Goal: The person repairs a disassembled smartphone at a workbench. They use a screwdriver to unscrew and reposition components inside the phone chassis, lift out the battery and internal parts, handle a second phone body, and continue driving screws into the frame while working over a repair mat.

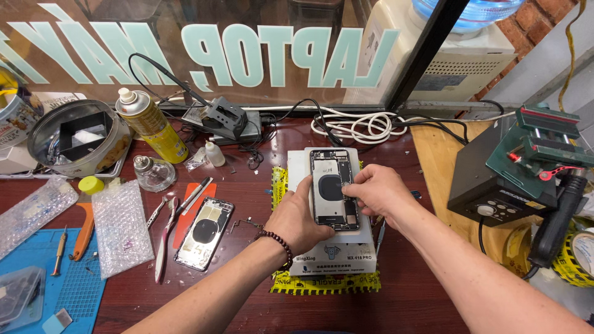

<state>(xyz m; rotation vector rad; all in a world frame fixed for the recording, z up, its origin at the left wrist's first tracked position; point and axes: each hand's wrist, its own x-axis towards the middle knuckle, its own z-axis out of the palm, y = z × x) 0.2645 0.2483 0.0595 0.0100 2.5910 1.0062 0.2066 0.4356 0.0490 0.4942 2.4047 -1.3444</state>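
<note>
The fingers of the right hand (377, 188) are pinching something small at the right edge of the opened phone (334, 188), possibly a screw or a cable; it is too small to tell. The left hand (297, 216) is gripping the phone's left side, holding it on the white heating pad (334, 256). The phone is already open, its parts still inside. A second phone shell (204, 234) is lying near tweezers (166, 238).

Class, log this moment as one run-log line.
left hand: steadies opened phone | right hand: pinches its right edge | phone on heating pad
</note>
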